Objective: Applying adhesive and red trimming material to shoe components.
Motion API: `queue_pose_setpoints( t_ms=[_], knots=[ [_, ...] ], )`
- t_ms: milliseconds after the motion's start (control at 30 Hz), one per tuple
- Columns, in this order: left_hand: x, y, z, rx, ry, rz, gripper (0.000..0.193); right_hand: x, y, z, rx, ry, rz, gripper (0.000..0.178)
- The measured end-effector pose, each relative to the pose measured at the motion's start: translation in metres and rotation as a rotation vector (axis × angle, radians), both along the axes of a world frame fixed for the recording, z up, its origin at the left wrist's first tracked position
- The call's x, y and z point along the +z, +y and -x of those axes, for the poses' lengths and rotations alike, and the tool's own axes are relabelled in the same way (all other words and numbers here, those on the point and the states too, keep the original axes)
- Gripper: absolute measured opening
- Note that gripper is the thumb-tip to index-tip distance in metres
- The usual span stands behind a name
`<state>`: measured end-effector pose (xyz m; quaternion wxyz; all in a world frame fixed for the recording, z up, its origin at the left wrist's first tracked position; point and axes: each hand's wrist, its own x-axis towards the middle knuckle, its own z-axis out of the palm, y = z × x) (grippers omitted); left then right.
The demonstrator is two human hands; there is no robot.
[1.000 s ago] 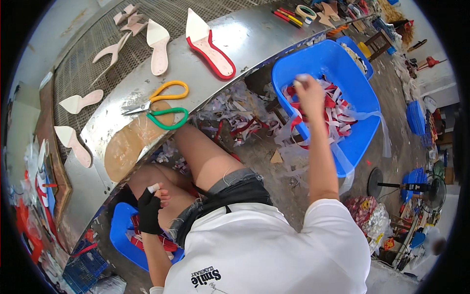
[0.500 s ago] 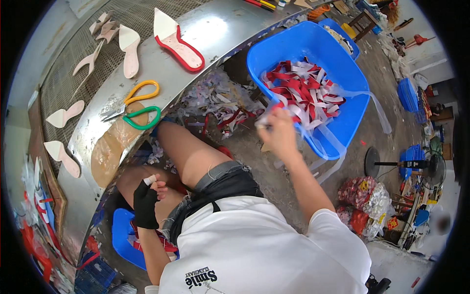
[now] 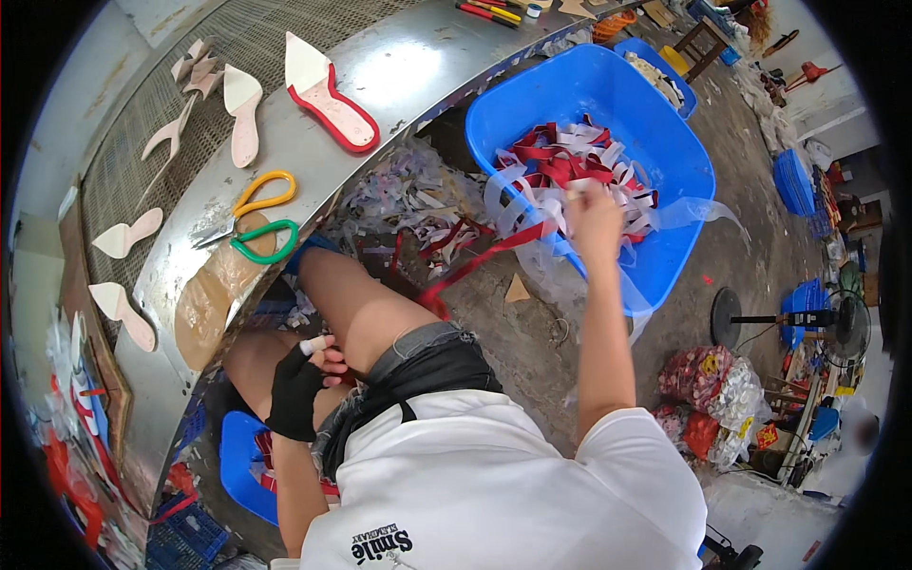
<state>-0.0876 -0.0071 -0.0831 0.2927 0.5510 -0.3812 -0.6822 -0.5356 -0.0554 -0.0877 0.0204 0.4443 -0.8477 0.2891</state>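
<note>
Right hand (image 3: 597,217) back over blue tub (image 3: 594,85) (forearm (image 3: 608,332) straight out)

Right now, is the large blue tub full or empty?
Partly filled: the large blue tub holds heaped red and white strips, with bare wall visible beyond them.

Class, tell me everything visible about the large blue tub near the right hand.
The large blue tub looks like smooth plastic, with rounded corners and an open top. It stands on the floor beside the metal table. Tangled red and white strips lie inside; translucent strips hang over its rim. The right hand is over its near side; contact is unclear.
</note>
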Motion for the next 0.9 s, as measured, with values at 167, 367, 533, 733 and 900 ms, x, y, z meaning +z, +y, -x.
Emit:
queue_pose_setpoints(
  t_ms=[167,367,533,733,900],
  knots=[
    [-0.012,-0.003,-0.007,0.054,0.001,-0.046,0.031,-0.058,-0.016,0.112,-0.063,0.022,-0.07,0.017],
    [-0.009,-0.009,0.011,0.029,-0.011,-0.066,0.031,-0.111,-0.062,0.135,0.235,0.483,-0.518,0.032],
    [-0.013,-0.005,-0.005,0.028,-0.033,-0.046,0.031,-0.014,-0.102,0.193,0.205,-0.291,-0.031,0.029],
    [-0.006,-0.015,-0.013,0.051,0.038,-0.03,0.038,0.136,-0.097,0.117,0.658,-0.659,0.142,0.02],
    [0.041,-0.031,0.052,-0.047,0.11,0.589,0.075,0.158,-0.052,-0.093,1.509,-0.526,0.017,0.016]
  ],
)
